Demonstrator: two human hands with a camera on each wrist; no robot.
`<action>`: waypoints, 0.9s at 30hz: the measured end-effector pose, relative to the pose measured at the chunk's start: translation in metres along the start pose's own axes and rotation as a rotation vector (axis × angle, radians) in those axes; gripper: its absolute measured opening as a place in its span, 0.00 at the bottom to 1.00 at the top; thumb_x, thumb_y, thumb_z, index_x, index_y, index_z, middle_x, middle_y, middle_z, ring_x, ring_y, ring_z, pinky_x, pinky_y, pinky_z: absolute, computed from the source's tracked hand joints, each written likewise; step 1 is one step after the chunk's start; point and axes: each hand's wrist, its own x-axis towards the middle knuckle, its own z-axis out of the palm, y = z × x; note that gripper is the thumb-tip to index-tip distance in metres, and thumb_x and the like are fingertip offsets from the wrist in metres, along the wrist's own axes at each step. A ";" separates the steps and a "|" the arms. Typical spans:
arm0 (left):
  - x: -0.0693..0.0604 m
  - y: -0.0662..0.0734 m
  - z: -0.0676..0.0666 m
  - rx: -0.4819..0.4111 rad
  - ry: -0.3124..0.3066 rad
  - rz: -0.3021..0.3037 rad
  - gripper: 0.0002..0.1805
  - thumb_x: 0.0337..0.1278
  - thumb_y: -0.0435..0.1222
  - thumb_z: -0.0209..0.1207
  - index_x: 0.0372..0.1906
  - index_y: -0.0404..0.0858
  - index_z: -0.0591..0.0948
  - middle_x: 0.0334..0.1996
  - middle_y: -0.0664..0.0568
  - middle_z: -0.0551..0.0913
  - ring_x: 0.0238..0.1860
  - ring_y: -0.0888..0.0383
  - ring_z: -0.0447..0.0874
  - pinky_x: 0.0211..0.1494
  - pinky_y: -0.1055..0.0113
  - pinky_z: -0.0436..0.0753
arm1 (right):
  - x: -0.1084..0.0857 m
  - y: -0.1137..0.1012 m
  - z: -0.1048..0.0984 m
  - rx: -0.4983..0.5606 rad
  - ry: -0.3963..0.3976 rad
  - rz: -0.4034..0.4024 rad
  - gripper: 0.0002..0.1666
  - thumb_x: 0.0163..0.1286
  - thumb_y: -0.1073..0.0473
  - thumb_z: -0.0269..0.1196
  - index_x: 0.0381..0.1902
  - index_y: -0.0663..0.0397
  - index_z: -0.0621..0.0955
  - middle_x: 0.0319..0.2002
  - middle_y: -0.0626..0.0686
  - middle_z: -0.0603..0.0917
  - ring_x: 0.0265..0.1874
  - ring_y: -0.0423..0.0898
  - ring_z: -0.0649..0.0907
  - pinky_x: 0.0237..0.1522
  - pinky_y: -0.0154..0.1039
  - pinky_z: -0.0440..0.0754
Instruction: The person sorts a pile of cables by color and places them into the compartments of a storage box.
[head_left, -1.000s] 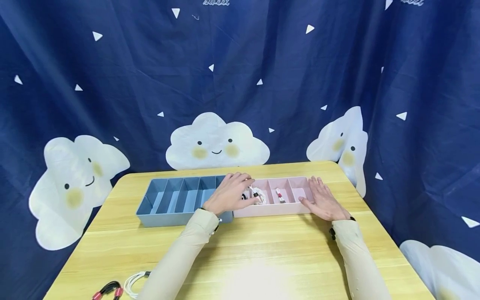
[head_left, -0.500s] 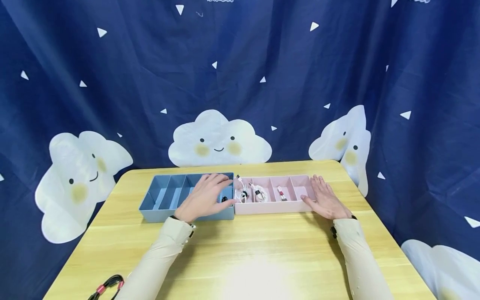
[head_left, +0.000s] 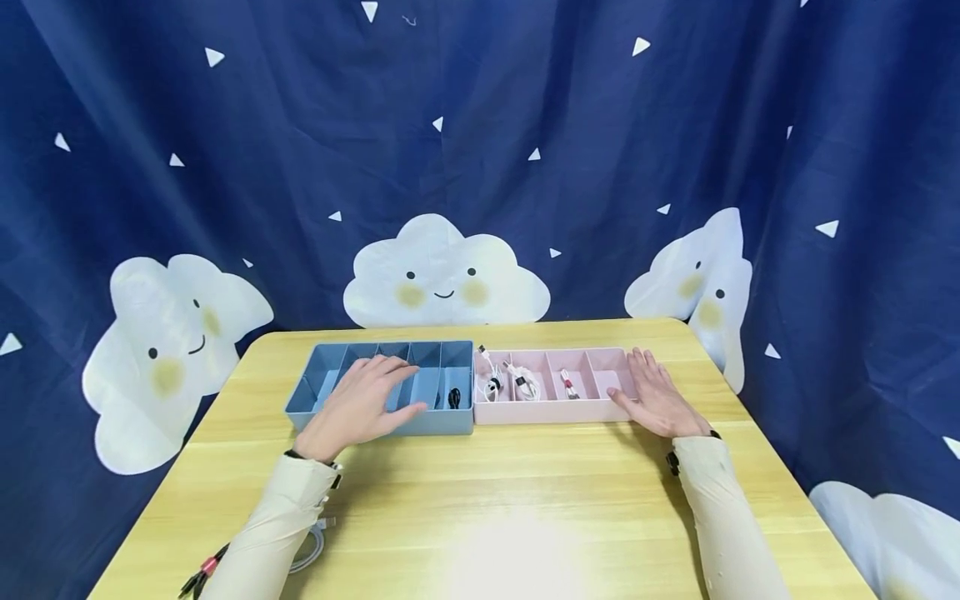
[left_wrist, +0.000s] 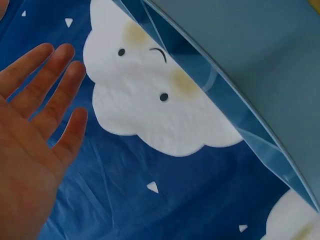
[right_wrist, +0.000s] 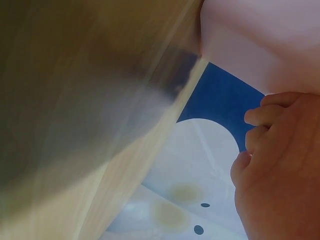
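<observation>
My left hand (head_left: 362, 407) hovers over the front of a blue divided box (head_left: 438, 423), its fingers spread and holding nothing. The left wrist view shows the same hand (left_wrist: 40, 115) apart from the box wall (left_wrist: 270, 60). At the right end of a pink divided box (head_left: 540, 412), my right hand (head_left: 660, 398) rests with extended fingers against the end wall. A black cable (head_left: 454, 398) lies in the blue box's rightmost compartment. White cables (head_left: 492, 387) (head_left: 527, 385) sit in the pink box's two left compartments, and a cable with a red tie (head_left: 569, 385) in the third.
Both boxes stand end to end towards the back of the wooden table (head_left: 450, 500). Near the left sleeve lie a black cable with a red tie (head_left: 204, 573) and a pale cable (head_left: 315, 546), both partly hidden. A blue cloud-print curtain (head_left: 480, 167) hangs behind the table.
My left hand has moved left from the pink box's left end to above the blue box, uncovering the cables near the join. The right hand stays at the pink box's end.
</observation>
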 end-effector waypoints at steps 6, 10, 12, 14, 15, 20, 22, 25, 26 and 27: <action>-0.022 -0.010 -0.008 0.008 0.017 -0.052 0.34 0.58 0.59 0.68 0.61 0.40 0.85 0.55 0.47 0.87 0.56 0.47 0.84 0.61 0.46 0.76 | 0.001 0.002 -0.002 0.003 -0.017 0.016 0.55 0.78 0.35 0.48 0.81 0.73 0.46 0.82 0.73 0.42 0.82 0.71 0.42 0.80 0.69 0.40; -0.038 -0.016 -0.012 0.011 0.034 -0.078 0.33 0.57 0.58 0.68 0.59 0.39 0.85 0.55 0.46 0.87 0.57 0.45 0.84 0.62 0.44 0.75 | 0.001 0.002 -0.004 0.000 -0.025 0.024 0.55 0.78 0.35 0.48 0.81 0.73 0.46 0.82 0.73 0.42 0.82 0.71 0.41 0.80 0.69 0.40; -0.046 -0.018 -0.013 0.009 0.029 -0.094 0.33 0.58 0.58 0.67 0.59 0.39 0.85 0.55 0.45 0.87 0.57 0.45 0.84 0.63 0.44 0.74 | 0.001 0.002 -0.004 -0.002 -0.023 0.028 0.55 0.78 0.35 0.48 0.81 0.73 0.46 0.82 0.73 0.42 0.82 0.71 0.41 0.80 0.68 0.40; -0.054 -0.020 -0.013 0.010 0.025 -0.108 0.32 0.59 0.58 0.67 0.58 0.39 0.86 0.55 0.45 0.87 0.58 0.45 0.84 0.63 0.45 0.74 | 0.002 0.002 -0.003 0.002 -0.021 0.025 0.56 0.78 0.35 0.48 0.81 0.74 0.46 0.82 0.73 0.43 0.82 0.71 0.41 0.80 0.69 0.40; -0.059 -0.021 -0.013 0.010 0.025 -0.115 0.32 0.58 0.58 0.67 0.58 0.39 0.86 0.55 0.45 0.87 0.58 0.45 0.84 0.62 0.45 0.74 | 0.002 0.002 -0.003 0.006 -0.019 0.022 0.56 0.78 0.35 0.48 0.80 0.74 0.46 0.81 0.74 0.43 0.82 0.72 0.41 0.80 0.69 0.39; -0.078 -0.024 -0.013 0.020 0.067 -0.116 0.30 0.55 0.54 0.71 0.56 0.38 0.87 0.52 0.46 0.88 0.55 0.46 0.85 0.58 0.47 0.76 | 0.001 0.002 -0.002 0.016 -0.016 0.015 0.56 0.78 0.35 0.48 0.81 0.73 0.45 0.81 0.74 0.42 0.82 0.72 0.42 0.80 0.69 0.40; -0.086 -0.024 -0.013 0.029 0.073 -0.117 0.30 0.54 0.54 0.71 0.55 0.38 0.87 0.51 0.47 0.89 0.53 0.46 0.85 0.56 0.48 0.76 | 0.000 0.002 -0.001 0.013 -0.017 0.019 0.55 0.78 0.35 0.48 0.81 0.72 0.46 0.82 0.73 0.42 0.82 0.71 0.42 0.80 0.69 0.40; -0.099 -0.024 -0.012 0.034 0.066 -0.131 0.28 0.55 0.54 0.71 0.55 0.39 0.87 0.50 0.48 0.89 0.52 0.46 0.85 0.56 0.48 0.76 | 0.000 0.003 0.000 0.010 -0.017 0.016 0.55 0.78 0.35 0.48 0.81 0.73 0.46 0.82 0.73 0.42 0.82 0.72 0.42 0.80 0.69 0.40; -0.103 -0.023 -0.012 0.037 0.064 -0.137 0.28 0.55 0.54 0.71 0.54 0.40 0.87 0.50 0.48 0.89 0.52 0.46 0.85 0.55 0.47 0.76 | 0.000 0.003 0.000 0.011 -0.017 0.015 0.55 0.78 0.35 0.48 0.81 0.73 0.46 0.82 0.74 0.42 0.82 0.72 0.42 0.79 0.70 0.40; -0.108 -0.023 -0.012 0.037 0.062 -0.144 0.28 0.55 0.54 0.71 0.54 0.40 0.88 0.50 0.48 0.89 0.52 0.46 0.85 0.56 0.47 0.77 | 0.000 0.002 0.000 0.012 -0.016 0.015 0.55 0.78 0.35 0.49 0.81 0.73 0.46 0.82 0.74 0.43 0.82 0.72 0.42 0.80 0.70 0.40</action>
